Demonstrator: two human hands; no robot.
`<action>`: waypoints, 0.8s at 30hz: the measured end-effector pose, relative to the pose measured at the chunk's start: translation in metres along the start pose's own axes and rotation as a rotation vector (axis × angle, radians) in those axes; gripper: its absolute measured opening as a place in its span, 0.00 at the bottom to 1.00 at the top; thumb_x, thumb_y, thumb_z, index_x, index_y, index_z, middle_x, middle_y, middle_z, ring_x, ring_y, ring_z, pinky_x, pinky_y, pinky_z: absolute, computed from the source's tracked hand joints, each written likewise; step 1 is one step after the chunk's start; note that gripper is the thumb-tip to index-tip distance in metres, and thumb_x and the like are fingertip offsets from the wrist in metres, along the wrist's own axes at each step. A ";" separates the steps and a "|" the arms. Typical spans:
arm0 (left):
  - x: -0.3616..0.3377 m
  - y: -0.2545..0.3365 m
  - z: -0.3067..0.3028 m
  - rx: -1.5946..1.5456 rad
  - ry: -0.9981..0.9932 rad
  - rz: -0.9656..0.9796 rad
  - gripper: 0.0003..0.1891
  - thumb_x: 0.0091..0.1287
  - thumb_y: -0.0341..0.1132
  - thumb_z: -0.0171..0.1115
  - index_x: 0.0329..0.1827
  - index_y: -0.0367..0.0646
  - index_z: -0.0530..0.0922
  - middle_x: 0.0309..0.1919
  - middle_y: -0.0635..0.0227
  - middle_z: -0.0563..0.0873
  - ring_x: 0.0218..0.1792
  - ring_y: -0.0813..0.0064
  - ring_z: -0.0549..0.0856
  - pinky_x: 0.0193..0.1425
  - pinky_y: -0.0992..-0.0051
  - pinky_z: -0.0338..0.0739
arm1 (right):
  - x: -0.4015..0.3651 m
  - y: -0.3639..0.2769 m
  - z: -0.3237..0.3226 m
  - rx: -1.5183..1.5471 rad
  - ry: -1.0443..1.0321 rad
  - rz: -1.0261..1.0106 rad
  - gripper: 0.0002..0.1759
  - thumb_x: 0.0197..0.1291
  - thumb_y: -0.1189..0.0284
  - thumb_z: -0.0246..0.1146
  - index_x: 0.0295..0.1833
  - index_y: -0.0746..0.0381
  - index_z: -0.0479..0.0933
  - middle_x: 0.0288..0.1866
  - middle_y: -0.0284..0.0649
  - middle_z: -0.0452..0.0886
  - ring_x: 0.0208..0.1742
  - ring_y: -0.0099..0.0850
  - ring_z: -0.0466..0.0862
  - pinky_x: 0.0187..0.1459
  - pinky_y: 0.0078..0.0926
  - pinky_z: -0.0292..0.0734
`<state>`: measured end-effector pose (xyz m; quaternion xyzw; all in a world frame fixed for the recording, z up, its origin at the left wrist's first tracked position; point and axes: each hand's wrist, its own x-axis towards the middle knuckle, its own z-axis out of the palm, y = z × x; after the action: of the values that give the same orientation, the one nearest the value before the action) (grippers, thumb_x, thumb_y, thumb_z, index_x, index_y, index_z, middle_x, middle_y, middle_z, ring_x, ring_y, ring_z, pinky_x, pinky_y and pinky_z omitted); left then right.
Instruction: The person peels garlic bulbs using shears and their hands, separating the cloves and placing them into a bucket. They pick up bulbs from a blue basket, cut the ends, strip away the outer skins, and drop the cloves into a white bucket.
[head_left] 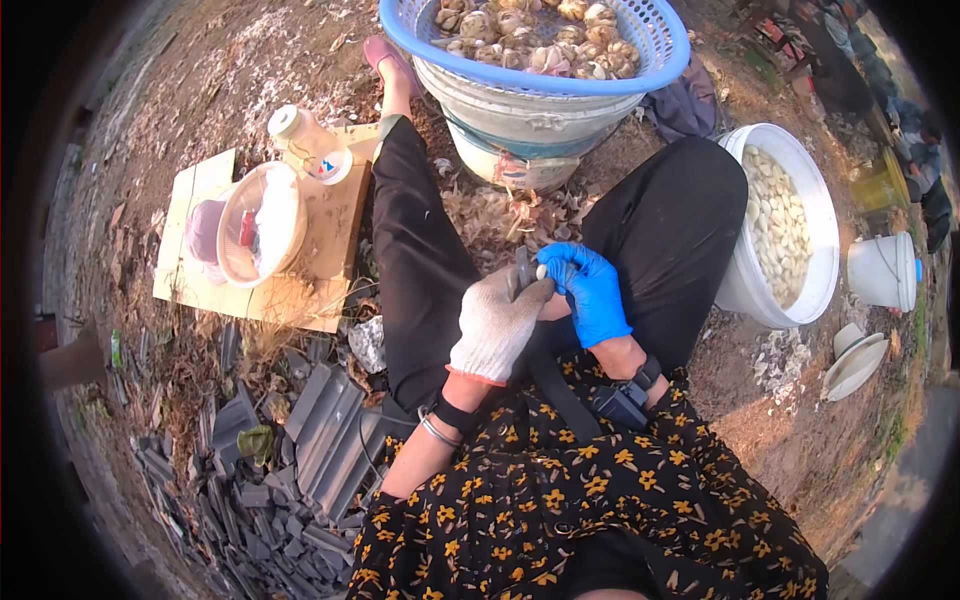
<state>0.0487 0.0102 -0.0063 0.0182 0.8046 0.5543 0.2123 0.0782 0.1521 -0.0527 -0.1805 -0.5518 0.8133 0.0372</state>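
My left hand point(500, 322), in a white knit glove with an orange cuff, is closed around a small grey blade-like tool point(522, 264). My right hand point(588, 290), in a blue glove, pinches a pale garlic clove point(541, 271) right beside the tool. Both hands meet between my knees, above papery garlic skins point(490, 222) on the ground. Beyond them, a blue basket point(655, 75) of garlic bulbs rests on a white bucket point(540, 125). To the right of my knee, a white bucket point(825, 235) holds peeled cloves point(775, 225).
On a wooden board point(330, 225) at the left are a clear jar point(310, 150) and a small basket point(292, 240). Broken grey tiles point(325, 440) lie at the lower left. A lidded white bucket point(880, 271) and stacked dishes point(855, 365) are at the right.
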 end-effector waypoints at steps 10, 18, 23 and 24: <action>0.006 -0.011 0.005 -0.074 0.029 -0.065 0.11 0.63 0.36 0.67 0.31 0.36 0.81 0.22 0.65 0.83 0.23 0.78 0.80 0.30 0.73 0.74 | 0.000 -0.007 0.000 -0.136 -0.024 -0.016 0.07 0.62 0.79 0.67 0.46 0.68 0.84 0.40 0.37 0.87 0.40 0.22 0.83 0.47 0.20 0.79; 0.002 -0.015 0.005 -0.401 -0.060 -0.137 0.06 0.65 0.30 0.70 0.34 0.36 0.84 0.25 0.75 0.85 0.26 0.89 0.78 0.29 0.83 0.73 | 0.005 0.004 -0.014 -0.079 -0.077 0.096 0.07 0.63 0.75 0.65 0.44 0.66 0.84 0.34 0.30 0.83 0.33 0.18 0.78 0.38 0.17 0.73; 0.001 -0.010 0.001 -0.356 -0.088 -0.155 0.06 0.66 0.31 0.70 0.35 0.36 0.84 0.26 0.74 0.85 0.27 0.90 0.78 0.30 0.83 0.73 | 0.004 0.001 -0.015 -0.087 -0.099 0.201 0.09 0.65 0.70 0.66 0.45 0.63 0.84 0.32 0.28 0.81 0.30 0.16 0.74 0.32 0.15 0.67; 0.001 -0.010 0.001 -0.335 -0.077 -0.138 0.07 0.66 0.31 0.69 0.35 0.36 0.84 0.26 0.75 0.85 0.27 0.90 0.77 0.30 0.83 0.73 | 0.002 0.000 -0.014 -0.088 -0.079 0.177 0.09 0.66 0.69 0.66 0.45 0.63 0.84 0.32 0.28 0.81 0.30 0.16 0.74 0.32 0.15 0.67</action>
<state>0.0500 0.0077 -0.0161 -0.0511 0.6917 0.6635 0.2807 0.0807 0.1647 -0.0574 -0.1978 -0.5698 0.7950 -0.0643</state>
